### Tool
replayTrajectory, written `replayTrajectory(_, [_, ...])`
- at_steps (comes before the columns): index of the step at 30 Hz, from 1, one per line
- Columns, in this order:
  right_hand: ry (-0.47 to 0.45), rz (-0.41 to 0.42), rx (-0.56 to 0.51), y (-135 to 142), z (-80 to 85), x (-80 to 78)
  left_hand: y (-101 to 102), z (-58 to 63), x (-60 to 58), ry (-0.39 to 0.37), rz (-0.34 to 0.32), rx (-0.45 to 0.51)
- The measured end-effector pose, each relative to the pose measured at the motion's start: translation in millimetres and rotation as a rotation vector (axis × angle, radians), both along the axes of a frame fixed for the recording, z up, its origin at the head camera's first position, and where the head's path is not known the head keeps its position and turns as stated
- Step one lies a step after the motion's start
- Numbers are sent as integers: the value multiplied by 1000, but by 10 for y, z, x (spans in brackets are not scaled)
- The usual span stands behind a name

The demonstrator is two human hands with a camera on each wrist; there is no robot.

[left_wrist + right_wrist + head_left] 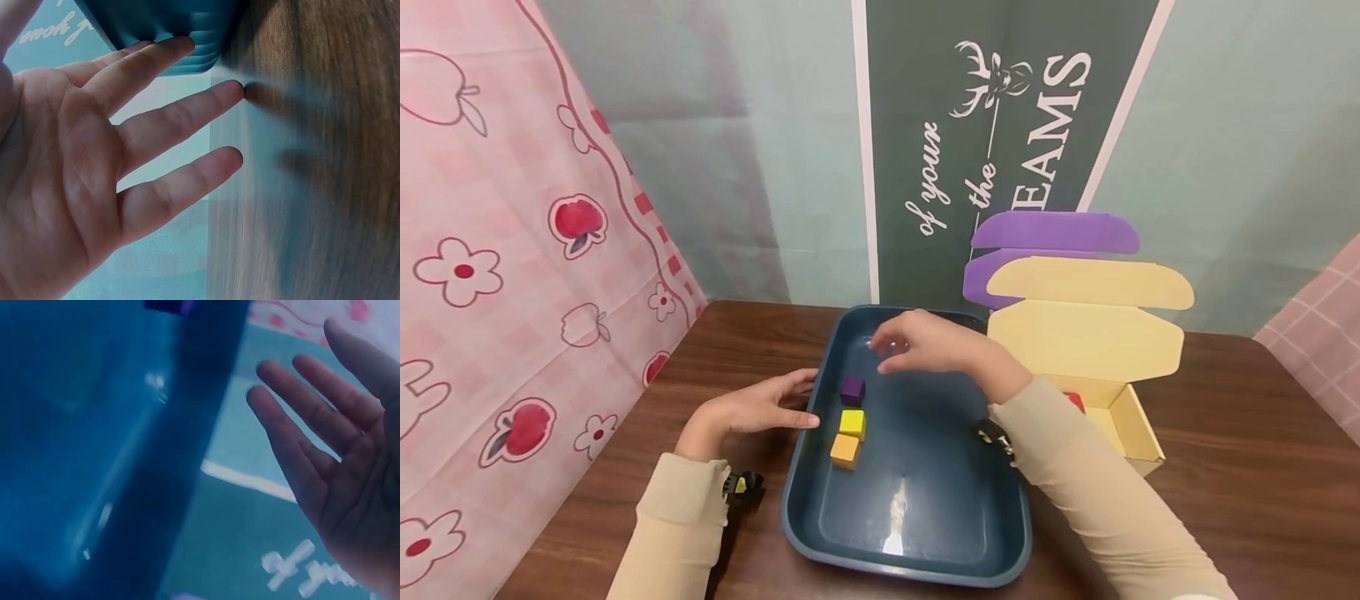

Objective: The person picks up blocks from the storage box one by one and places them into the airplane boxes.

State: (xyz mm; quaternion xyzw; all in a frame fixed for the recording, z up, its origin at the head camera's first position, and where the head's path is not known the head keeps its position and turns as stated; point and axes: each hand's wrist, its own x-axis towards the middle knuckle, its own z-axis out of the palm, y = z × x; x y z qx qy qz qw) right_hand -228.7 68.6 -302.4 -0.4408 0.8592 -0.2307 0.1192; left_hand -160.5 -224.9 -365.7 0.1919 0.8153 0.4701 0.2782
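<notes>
A dark blue tray (925, 492) lies on the table in the head view. Along its left side sit a purple cube (852, 391), a yellow cube (852, 425) and an orange cube (846, 451). My left hand (752, 408) is at the tray's left rim, thumb by the edge; the left wrist view shows its fingers (181, 119) extended, some against the tray's outer wall. Over the far part of the tray hovers my right hand (928, 342). Its fingers (306, 406) are loosely spread in the right wrist view, with nothing visible between them.
Right of the tray stands a pale yellow box (1138, 421) with its lid raised and a red object (1073, 401) inside, partly hidden by my right sleeve. Behind it rises a purple box lid (1052, 231). Cloth hangs along the back and left.
</notes>
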Motion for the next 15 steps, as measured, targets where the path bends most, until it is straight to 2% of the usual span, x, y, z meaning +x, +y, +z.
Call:
replayTrajectory(8, [-56,48,95,-376,-339,-155,4,-21,-15,-12,2,-5])
replayTrajectory(15, [-60,-44,165,-528,-464,-170,11,-5,-22,1,-8,2])
